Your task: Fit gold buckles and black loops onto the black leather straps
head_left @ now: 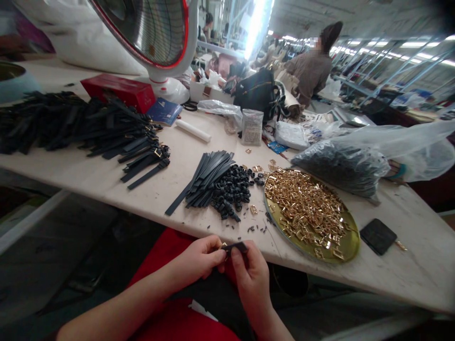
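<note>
At the table's front edge, my left hand [208, 255] pinches a small gold buckle [224, 245]. My right hand [251, 270] grips a black strap [239, 246] that meets the buckle; my fingers hide how the two are joined. Just beyond lie a fan of flat black straps [209, 177] and a heap of small black loops [232, 189]. To their right, a round gold tray [350, 246] bears a large pile of gold buckles [305, 203]. One loose buckle [253, 209] rests between the loops and the tray.
Buckled black straps [88, 125] are heaped at the left, before a red box [119, 92] and a fan [152, 28]. A plastic bag of dark pieces [344, 163] lies behind the tray, a black square pad [378, 236] right of it. A person [309, 71] is farther back.
</note>
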Demonstrator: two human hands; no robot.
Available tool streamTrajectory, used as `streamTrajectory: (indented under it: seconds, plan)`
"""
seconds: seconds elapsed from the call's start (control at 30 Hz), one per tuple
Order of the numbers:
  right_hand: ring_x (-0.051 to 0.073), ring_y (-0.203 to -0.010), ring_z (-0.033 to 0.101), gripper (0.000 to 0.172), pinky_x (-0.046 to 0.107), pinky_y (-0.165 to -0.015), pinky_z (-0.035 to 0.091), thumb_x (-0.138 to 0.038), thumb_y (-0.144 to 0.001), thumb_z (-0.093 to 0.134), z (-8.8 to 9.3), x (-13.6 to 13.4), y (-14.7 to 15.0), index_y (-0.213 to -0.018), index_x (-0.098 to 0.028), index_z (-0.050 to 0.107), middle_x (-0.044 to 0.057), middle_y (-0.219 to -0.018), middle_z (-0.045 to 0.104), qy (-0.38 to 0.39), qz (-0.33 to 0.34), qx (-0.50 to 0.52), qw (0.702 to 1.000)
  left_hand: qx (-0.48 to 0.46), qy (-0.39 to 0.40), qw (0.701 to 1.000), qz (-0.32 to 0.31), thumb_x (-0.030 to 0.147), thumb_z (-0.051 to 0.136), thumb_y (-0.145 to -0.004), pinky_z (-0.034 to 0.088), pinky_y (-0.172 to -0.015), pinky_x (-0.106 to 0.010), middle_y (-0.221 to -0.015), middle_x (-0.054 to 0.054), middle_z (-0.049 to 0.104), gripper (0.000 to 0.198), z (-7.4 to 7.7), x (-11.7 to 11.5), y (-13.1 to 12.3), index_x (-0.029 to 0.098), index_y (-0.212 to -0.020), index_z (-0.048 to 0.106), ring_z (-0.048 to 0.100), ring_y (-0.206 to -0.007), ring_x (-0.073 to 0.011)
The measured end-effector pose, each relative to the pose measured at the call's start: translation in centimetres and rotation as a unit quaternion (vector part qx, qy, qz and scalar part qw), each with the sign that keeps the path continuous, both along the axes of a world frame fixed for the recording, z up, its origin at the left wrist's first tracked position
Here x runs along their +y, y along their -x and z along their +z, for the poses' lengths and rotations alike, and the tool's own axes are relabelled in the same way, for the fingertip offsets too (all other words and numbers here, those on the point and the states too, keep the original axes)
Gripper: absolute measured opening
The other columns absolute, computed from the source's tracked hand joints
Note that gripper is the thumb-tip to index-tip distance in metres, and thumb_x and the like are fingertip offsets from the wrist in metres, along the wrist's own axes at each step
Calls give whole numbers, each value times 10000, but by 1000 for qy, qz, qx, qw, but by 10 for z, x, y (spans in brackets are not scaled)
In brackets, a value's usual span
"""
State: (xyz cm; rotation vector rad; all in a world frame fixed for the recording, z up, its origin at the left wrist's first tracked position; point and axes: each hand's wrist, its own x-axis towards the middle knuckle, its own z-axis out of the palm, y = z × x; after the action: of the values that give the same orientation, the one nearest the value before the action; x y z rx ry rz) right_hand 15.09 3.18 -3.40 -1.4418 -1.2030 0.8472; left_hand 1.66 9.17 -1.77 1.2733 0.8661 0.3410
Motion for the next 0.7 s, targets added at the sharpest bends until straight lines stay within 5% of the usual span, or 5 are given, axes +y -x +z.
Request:
streamTrajectory:
  seconds: [0.1, 0.27, 0.47, 0.6, 0.7]
  plan:
    - [150, -730, 508, 113, 264, -672, 401, -233, -825, 511, 0, -5, -4, -732, -183, 550, 19, -743, 557, -75, 21, -124, 989, 33, -104, 994, 20, 313, 466, -763, 307, -498, -201, -590, 43, 485, 196, 5, -5, 3, 161, -641, 469, 426, -543, -94]
    - [111, -574, 438, 211, 225, -541, 362, -360, -768, 580, 0, -5, -4, -717, -177, 489, -29, -630, 486, 87, 33, 39, 995, 57, -105, 992, -30, 375, 504, -766, 294, -489, -198, -577, 52, 513, 238, 12, -7, 9, 167, -655, 476, 425, -526, -95]
    - [127, -623, 461, 343, 239, -586, 367, -468, -843, 437, 10, 12, -19, -723, -162, 533, -2, -650, 505, 101, 146, 63, 982, 41, -87, 995, 9, 381, 540, -749, 336, -473, -199, -654, 37, 563, 268, -4, 5, 5, 170, -902, 479, 482, -528, -115]
    - [143, -612, 476, 333, 251, -582, 364, -441, -857, 410, 18, 61, -56, -726, -168, 548, 4, -625, 502, 60, 74, -116, 989, 41, -141, 989, -20, 327, 436, -831, 345, -539, -202, -666, 33, 534, 203, -5, 16, 0, 178, -923, 538, 489, -604, -122]
    - [157, -662, 475, 122, 281, -647, 351, -266, -804, 510, 14, 104, -77, -758, -177, 579, 27, -740, 525, -2, -7, -324, 946, 42, -129, 991, 13, 364, 407, -853, 331, -546, -210, -583, 52, 468, 234, -12, 26, -5, 168, -820, 531, 451, -565, -116]
